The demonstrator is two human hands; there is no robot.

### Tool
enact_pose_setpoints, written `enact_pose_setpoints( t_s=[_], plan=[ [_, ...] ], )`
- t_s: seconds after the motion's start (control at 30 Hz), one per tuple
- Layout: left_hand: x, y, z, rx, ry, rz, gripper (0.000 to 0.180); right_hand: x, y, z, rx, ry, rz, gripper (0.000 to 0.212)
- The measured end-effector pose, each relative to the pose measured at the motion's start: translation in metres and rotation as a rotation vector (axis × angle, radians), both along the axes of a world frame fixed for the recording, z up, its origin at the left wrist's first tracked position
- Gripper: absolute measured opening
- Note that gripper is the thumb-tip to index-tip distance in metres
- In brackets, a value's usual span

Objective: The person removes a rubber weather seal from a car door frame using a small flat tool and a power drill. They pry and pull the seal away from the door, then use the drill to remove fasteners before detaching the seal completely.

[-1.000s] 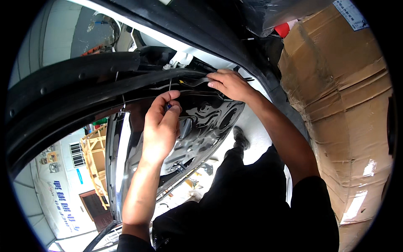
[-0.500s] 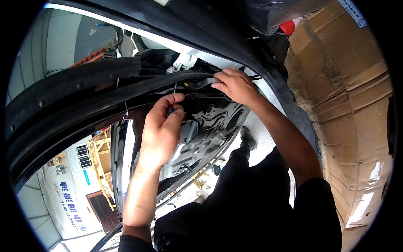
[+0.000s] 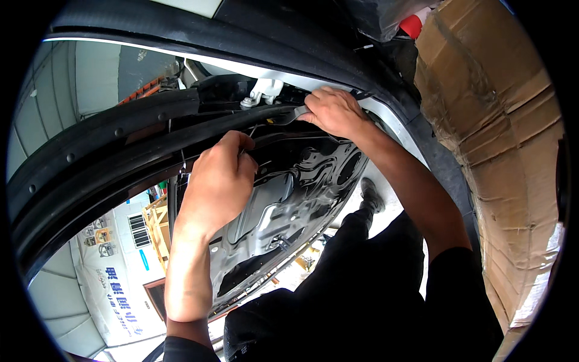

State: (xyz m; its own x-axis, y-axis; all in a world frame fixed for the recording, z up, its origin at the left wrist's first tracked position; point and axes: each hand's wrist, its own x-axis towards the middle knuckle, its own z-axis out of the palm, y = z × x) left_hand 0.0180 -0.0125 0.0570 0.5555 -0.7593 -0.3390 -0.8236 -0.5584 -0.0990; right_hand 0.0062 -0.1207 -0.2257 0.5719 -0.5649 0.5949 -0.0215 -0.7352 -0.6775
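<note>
My right hand (image 3: 335, 113) is closed, pinching a flat, dark grey rubber strip (image 3: 295, 115) at the end of the long black door seal (image 3: 205, 128). A small yellow piece (image 3: 270, 121) shows beside that strip. Lower and to the left, my left hand (image 3: 218, 175) is closed round a thin tool (image 3: 252, 133); its slim metal shaft points up toward the seal, while my fingers cover the handle. Beneath both hands stands the bare black inner shell of a car door (image 3: 265, 211). A white hinge bracket (image 3: 263, 92) sits just beyond the seal.
Large brown cardboard (image 3: 488, 114) fills the right side, next to the dark sill (image 3: 422, 136). A black body edge (image 3: 181, 33) runs across the top. My shoe (image 3: 372, 196) is on the pale floor. A printed banner (image 3: 111, 289) shows at the lower left.
My left hand has shifted left and turned, hiding more of the tool. The right hand keeps its pinch on the rubber strip, slightly further left. The whole view has tilted a little.
</note>
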Motion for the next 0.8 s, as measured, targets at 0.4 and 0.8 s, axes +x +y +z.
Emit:
enact_pose_setpoints(
  t_s=[0.4,0.8],
  plan=[
    [-0.002,-0.011,0.0,0.072,-0.28,-0.343,0.014,0.015,0.01,-0.015,0.244,-0.028,0.175,0.037],
    [-0.026,0.012,-0.001,0.057,-0.364,-0.353,0.021,0.014,0.013,-0.017,0.288,-0.038,0.182,0.04]
  ],
)
